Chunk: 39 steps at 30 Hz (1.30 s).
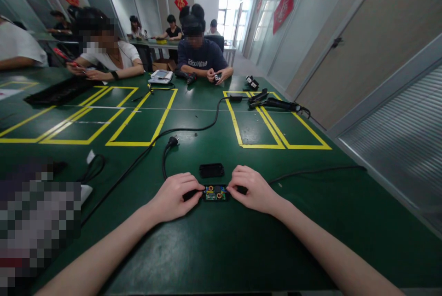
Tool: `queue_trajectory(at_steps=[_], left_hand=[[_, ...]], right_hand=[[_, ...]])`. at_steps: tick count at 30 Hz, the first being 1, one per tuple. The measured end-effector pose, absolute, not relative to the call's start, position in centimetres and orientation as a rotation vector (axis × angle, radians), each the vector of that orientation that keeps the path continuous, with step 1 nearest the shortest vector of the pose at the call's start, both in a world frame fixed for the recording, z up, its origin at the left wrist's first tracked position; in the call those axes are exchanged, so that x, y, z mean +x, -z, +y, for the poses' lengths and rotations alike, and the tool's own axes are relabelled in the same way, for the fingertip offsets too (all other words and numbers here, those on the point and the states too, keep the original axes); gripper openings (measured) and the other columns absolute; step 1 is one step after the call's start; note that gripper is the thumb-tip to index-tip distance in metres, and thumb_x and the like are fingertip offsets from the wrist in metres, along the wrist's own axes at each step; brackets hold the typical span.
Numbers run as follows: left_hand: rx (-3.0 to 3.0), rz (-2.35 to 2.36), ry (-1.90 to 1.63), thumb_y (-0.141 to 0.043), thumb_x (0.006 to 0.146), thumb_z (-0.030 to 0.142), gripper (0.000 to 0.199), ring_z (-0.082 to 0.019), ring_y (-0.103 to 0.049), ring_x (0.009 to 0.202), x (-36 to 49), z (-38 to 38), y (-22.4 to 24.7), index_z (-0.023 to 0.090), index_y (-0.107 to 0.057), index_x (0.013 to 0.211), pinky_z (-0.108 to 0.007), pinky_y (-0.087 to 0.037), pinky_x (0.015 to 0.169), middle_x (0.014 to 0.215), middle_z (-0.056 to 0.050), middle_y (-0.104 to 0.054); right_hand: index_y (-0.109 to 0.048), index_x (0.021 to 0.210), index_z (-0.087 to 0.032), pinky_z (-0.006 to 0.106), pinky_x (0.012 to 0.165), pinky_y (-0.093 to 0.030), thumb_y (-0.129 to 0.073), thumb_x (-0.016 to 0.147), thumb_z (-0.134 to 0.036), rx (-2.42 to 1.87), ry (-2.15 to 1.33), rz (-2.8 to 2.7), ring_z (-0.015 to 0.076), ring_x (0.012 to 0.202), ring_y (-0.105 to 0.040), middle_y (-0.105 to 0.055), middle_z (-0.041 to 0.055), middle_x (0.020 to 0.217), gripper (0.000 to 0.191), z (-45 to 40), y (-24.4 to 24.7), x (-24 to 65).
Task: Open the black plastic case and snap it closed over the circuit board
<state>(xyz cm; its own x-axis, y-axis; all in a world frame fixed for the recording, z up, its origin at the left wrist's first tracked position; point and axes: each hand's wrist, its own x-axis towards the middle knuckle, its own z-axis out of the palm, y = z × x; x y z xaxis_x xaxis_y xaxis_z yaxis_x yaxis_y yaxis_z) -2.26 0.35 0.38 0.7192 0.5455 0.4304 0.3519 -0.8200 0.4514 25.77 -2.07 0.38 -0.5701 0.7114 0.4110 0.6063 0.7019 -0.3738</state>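
A small black case with a circuit board (216, 193) inside lies open on the green table (221, 250), two copper-coloured coils showing on the board. At its left end, my left hand (177, 196) is closed in a pinch around a black cable end. My right hand (252, 189) pinches the black cable end at the case's right side; a cable (317, 170) runs off to the right behind it. Just beyond the case lies a separate black cover (212, 170), touched by neither hand. A black plug (173, 141) on a cord rests behind my left hand.
Yellow tape rectangles (262, 147) mark the table. A long cord (186, 129) crosses it to black tools (272, 102) at the back right. A drill (190, 78) and a black tray (64, 91) lie farther back. People sit across the table. A blurred item (37, 222) is at left.
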Motion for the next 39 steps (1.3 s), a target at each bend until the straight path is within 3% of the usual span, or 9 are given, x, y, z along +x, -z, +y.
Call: queue_trajectory(at_steps=[5,7,11,13,19,25,31,35,39], left_hand=[[2.574,0.924,-0.813,-0.058,0.102,0.027,0.016,-0.019,-0.066,0.079,-2.2,0.5,-0.2,0.018,-0.071,0.101,-0.031,-0.052,0.075,0.084,-0.003,-0.071],[2.549,1.017,-0.793,-0.06,0.1,0.03,0.019,-0.021,-0.065,0.082,-2.1,0.6,-0.1,0.017,-0.07,0.11,-0.034,-0.052,0.076,0.086,-0.004,-0.069],[2.567,1.088,-0.708,-0.062,0.098,0.039,0.038,-0.026,-0.063,0.099,-2.2,0.8,0.2,0.019,-0.066,0.13,-0.042,-0.053,0.087,0.109,-0.009,-0.069],[2.593,1.081,-0.671,-0.063,0.098,0.043,0.04,-0.028,-0.061,0.106,-2.2,0.9,0.3,0.021,-0.067,0.131,-0.045,-0.052,0.092,0.117,-0.01,-0.067],[2.589,0.995,-0.64,-0.062,0.101,0.036,0.027,-0.026,-0.061,0.109,-2.1,0.5,0.3,0.023,-0.071,0.124,-0.042,-0.052,0.093,0.118,-0.008,-0.067],[2.59,0.912,-0.654,-0.063,0.102,0.03,0.022,-0.024,-0.064,0.105,-1.9,0.3,0.1,0.022,-0.074,0.118,-0.04,-0.053,0.091,0.113,-0.008,-0.069],[2.596,0.865,-0.716,-0.06,0.103,0.03,0.023,-0.023,-0.066,0.104,-1.9,0.3,0.1,0.021,-0.075,0.118,-0.038,-0.056,0.09,0.114,-0.009,-0.071],[2.607,0.845,-0.748,-0.06,0.103,0.03,0.021,-0.023,-0.068,0.103,-1.9,0.3,0.0,0.022,-0.073,0.117,-0.037,-0.056,0.089,0.114,-0.008,-0.074],[2.549,0.925,-0.747,-0.065,0.099,0.031,0.015,-0.022,-0.069,0.093,-1.9,0.2,0.0,0.02,-0.068,0.11,-0.036,-0.056,0.085,0.102,-0.006,-0.075]], right_hand=[[-0.065,0.078,-0.021,0.037,0.08,-0.051,-0.067,0.091,-0.016,-1.037,-0.256,-2.329,0.022,0.086,-0.062,-0.069,0.0042,0.08,0.014,-1.9,-0.3,25.7],[-0.069,0.091,-0.021,0.042,0.086,-0.054,-0.069,0.088,-0.019,-1.103,-0.234,-2.285,0.0256,0.098,-0.062,-0.071,0.008,0.095,0.004,-1.8,-0.1,25.9],[-0.058,0.145,-0.021,0.061,0.11,-0.046,-0.071,0.087,-0.031,-1.249,-0.137,-2.264,0.0374,0.137,-0.047,-0.058,0.0177,0.146,0.061,-1.7,0.7,26.2],[-0.053,0.153,-0.024,0.064,0.114,-0.041,-0.067,0.091,-0.032,-1.254,-0.144,-2.328,0.0379,0.144,-0.043,-0.056,0.0165,0.152,0.064,-1.6,1.0,26.3],[-0.074,0.121,-0.024,0.053,0.104,-0.054,-0.062,0.096,-0.02,-1.086,-0.318,-2.311,0.0283,0.123,-0.064,-0.072,0.0118,0.13,0.028,-1.6,1.3,26.1],[-0.078,0.101,-0.025,0.042,0.096,-0.061,-0.064,0.097,-0.019,-1.041,-0.478,-2.134,0.0245,0.11,-0.071,-0.073,0.0095,0.12,0.015,-1.7,1.3,25.9],[-0.072,0.119,-0.026,0.032,0.079,-0.065,-0.062,0.095,-0.017,-1.014,-0.747,-1.934,0.0188,0.097,-0.071,-0.066,0.0092,0.122,0.026,-2.0,1.1,25.4],[-0.067,0.134,-0.026,0.035,0.08,-0.064,-0.063,0.093,-0.015,-1.024,-0.742,-1.955,0.0169,0.086,-0.069,-0.07,0.009,0.12,0.043,-2.0,0.9,25.5],[-0.07,0.131,-0.025,0.035,0.078,-0.064,-0.063,0.093,-0.015,-1.035,-0.676,-2.013,0.0183,0.087,-0.069,-0.073,0.0103,0.12,0.04,-2.0,0.8,25.6]])
